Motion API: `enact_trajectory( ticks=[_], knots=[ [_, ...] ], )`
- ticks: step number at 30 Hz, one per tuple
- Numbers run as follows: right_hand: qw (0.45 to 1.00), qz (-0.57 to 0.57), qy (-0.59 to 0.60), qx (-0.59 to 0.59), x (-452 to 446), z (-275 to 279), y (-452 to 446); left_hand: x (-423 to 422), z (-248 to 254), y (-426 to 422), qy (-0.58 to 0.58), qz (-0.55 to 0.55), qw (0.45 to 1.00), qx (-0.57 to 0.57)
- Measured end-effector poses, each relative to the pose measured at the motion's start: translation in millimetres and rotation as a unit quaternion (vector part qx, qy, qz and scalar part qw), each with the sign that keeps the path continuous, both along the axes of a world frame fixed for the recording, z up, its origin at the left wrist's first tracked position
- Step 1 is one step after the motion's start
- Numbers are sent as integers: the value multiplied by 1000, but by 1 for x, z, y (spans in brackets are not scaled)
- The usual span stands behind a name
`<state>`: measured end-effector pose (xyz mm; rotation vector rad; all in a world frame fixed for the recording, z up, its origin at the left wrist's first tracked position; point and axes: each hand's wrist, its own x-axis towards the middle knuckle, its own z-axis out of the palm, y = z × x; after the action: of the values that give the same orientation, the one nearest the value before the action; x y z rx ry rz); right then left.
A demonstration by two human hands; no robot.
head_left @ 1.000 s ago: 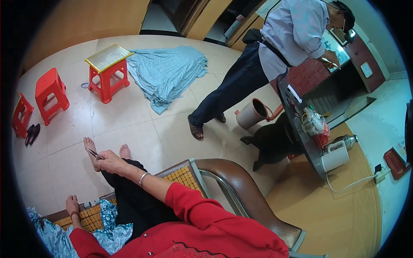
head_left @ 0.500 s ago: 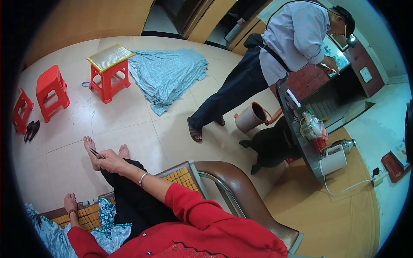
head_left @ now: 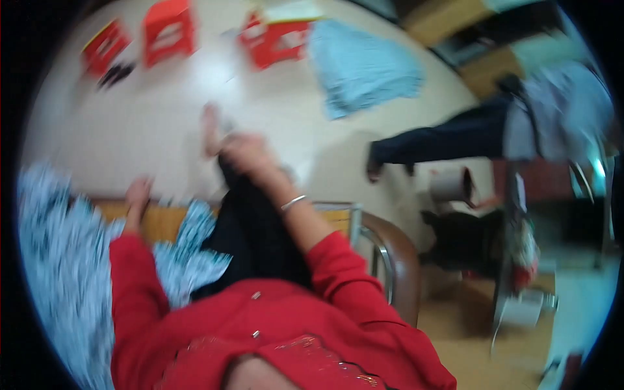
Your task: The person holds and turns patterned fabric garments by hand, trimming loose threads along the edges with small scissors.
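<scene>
My right hand (head_left: 249, 155) is closed over my raised knee in black trousers (head_left: 250, 240). From its fingers juts a small dark two-pointed tool (head_left: 227, 127), like thread snips, now blurred. My left hand (head_left: 138, 192) rests on the front edge of the slatted bench (head_left: 166, 221), its fingers stretched forward and smeared by motion. Beside my left arm lies crumpled blue-and-white patterned fabric (head_left: 71, 260). A smaller teal printed piece (head_left: 195, 224) is between that arm and my leg.
Red stools (head_left: 169, 32) stand across the floor near dark shoes (head_left: 117, 75). A pale blue cloth (head_left: 364, 68) is spread on the tiles. To the right, a person (head_left: 559, 117) stands by a bucket (head_left: 450, 185) and a cluttered counter (head_left: 504, 260). The bench's brown armrest (head_left: 400, 260) is close.
My view has swung down and to the left, so the room appears shifted right and more fabric shows. My right hand keeps the tool over my knee; my left stays at the bench edge.
</scene>
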<state>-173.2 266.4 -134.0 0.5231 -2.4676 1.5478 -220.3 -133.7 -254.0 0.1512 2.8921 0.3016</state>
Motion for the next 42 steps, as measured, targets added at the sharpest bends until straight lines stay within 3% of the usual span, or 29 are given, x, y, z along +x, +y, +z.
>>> enact_trajectory(
  ticks=[1, 2, 3, 4, 8, 14, 19, 21, 25, 31, 34, 37, 41, 42],
  knots=[
    [962, -14, -233, -141, 16, 45, -4, 0, -10, -2, 27, -9, 999, 40],
    [980, -61, -190, -10, 22, 76, -13, 3, -5, -2, -2, 41, 999, 1],
    [949, -40, -270, -156, 32, 98, -15, 5, 4, 3, -12, 59, 998, -3],
    [899, -80, -366, -227, 33, 121, -23, 8, 16, 9, -16, 74, 997, -4],
    [884, -62, -382, -264, 27, 114, -23, 12, 47, 30, 4, 71, 997, 38],
    [876, -44, -391, -278, 32, 124, -29, 12, 46, 35, -21, 110, 994, -12],
    [877, -43, -384, -285, 36, 126, -30, 14, 38, 34, -90, 53, 992, -68],
    [878, -53, -374, -293, 35, 126, -30, 13, 22, 26, -17, -8, 998, -66],
    [860, -69, -404, -305, 20, 123, -30, 21, 62, 43, -29, 11, 996, -84],
    [870, -44, -384, -307, -2, 125, -18, 21, 37, 35, -7, 16, 995, -103],
    [879, -45, -370, -296, 13, 125, -20, 27, 63, 45, 9, -9, 994, -107],
    [884, -49, -378, -272, 38, 123, -17, 48, 71, 50, -14, -50, 997, -58],
    [880, -67, -330, -335, 35, 119, -11, 62, 89, 58, -13, -121, 966, 228],
    [879, -67, -327, -340, 34, 119, -12, 67, 100, 62, -65, -50, 954, 289]
  ],
)
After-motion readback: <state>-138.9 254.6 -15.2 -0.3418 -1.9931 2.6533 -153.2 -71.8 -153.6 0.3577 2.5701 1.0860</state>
